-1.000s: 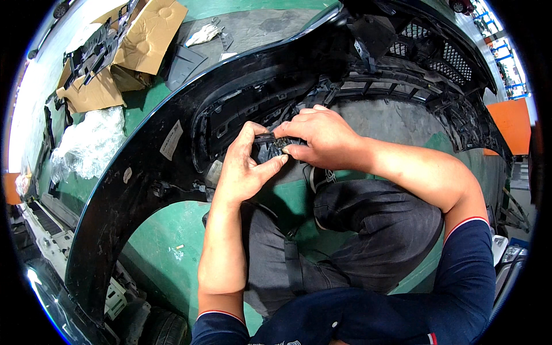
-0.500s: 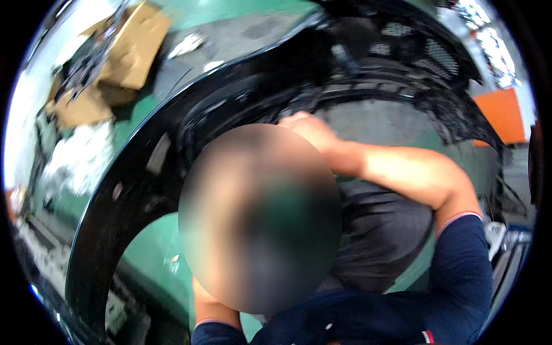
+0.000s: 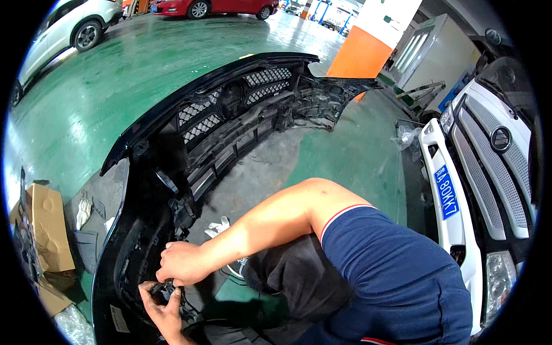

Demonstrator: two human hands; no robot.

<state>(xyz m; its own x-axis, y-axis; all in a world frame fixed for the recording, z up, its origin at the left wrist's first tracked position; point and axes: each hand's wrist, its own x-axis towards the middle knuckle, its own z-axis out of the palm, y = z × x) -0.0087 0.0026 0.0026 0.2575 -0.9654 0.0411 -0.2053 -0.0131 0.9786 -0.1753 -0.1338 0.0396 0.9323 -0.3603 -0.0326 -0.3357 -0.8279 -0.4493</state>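
Note:
A large black car bumper (image 3: 146, 195) stands curved around me, with its inner side toward me and mesh grille panels in its middle. At its near left end, my left hand (image 3: 165, 313) has thumb and fingers closed around a small dark part (image 3: 167, 290) with thin black wiring beside it. My right hand (image 3: 183, 263) touches the same spot from above, its fingers curled inward. What the right fingertips grip is hidden behind the hand. Whether the small part is fixed to the bumper I cannot tell.
A cardboard box (image 3: 50, 230) with dark parts stands left, beside clear plastic wrap (image 3: 75, 325). White gloves (image 3: 217, 226) lie near my shoe. A white car (image 3: 454, 190) stands close on the right. An orange and white pillar (image 3: 362, 49) and a red car (image 3: 201, 7) are farther off.
The view has swung up and right, bringing the cars and pillar into sight. Both hands now appear at the bumper's left end; the left was hidden by blur before.

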